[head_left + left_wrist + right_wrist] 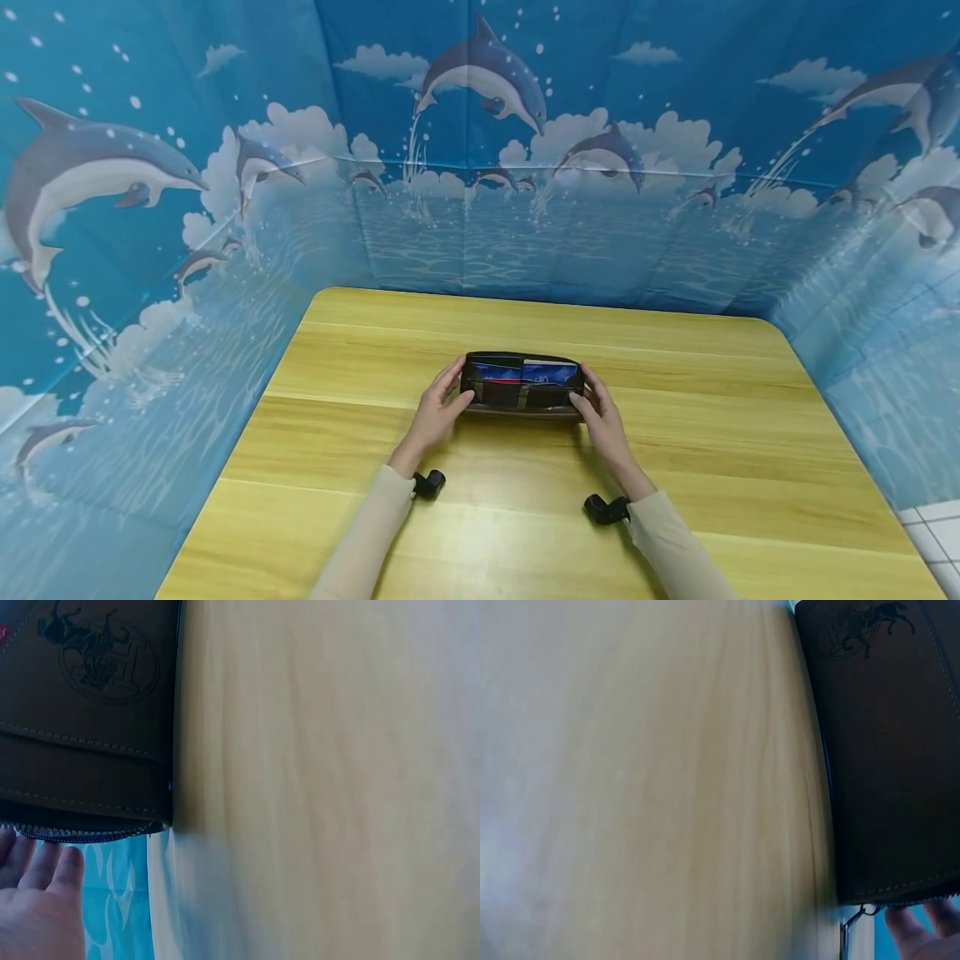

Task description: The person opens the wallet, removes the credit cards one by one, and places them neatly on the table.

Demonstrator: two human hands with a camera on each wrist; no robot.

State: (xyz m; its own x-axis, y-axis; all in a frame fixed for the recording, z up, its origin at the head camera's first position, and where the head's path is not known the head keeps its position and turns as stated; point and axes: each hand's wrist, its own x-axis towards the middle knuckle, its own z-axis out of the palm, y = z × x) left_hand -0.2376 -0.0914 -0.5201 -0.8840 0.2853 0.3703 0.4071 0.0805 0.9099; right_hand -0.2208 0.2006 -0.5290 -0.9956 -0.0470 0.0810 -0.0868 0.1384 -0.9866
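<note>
A dark brown zip wallet (498,394) stands unzipped over the middle of the table, its inside facing up. Blue cards (551,373) show in its pockets. My left hand (437,410) grips its left end, thumb at the near edge and fingers along the far side. The right hand (603,421) holds the opposite end likewise. In the left wrist view the wallet's outer face (90,761) bears an embossed horse emblem, with fingertips at the toothed zip edge. A metal zip pull (845,935) dangles beside the right fingers in the right wrist view.
The yellow wood-grain table (712,467) has rounded far corners. A blue curtain (420,233) printed with dolphins hangs behind it and along both sides. Each wrist carries a small black camera (429,484). White floor tiles (933,533) show at the lower right.
</note>
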